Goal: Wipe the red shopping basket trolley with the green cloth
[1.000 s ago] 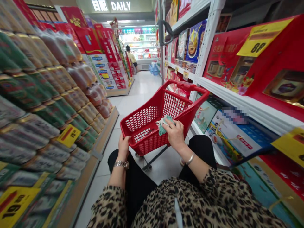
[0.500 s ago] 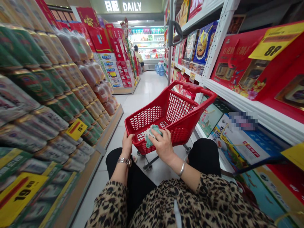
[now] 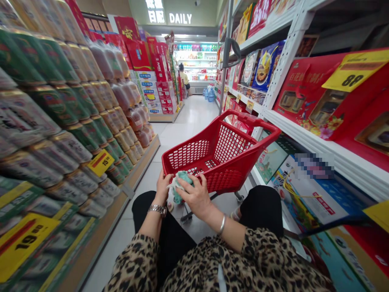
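Note:
A red plastic shopping cart stands in the aisle in front of me, tilted. My left hand grips the cart's near left corner. My right hand is closed on a crumpled teal and white cloth, pressing it against the near rim beside my left hand. I wear a watch on the left wrist, a bracelet on the right and leopard-print sleeves. My black-clad knees show below the cart.
Shelves of green cans and bottles with yellow price tags line the left. White shelves with red gift boxes run along the right. The tiled aisle floor leads to a person standing far off.
My right hand has slid the cloth leftward along the cart's near rim, from the right part to the left corner by my left hand. The cart has shifted right in view.

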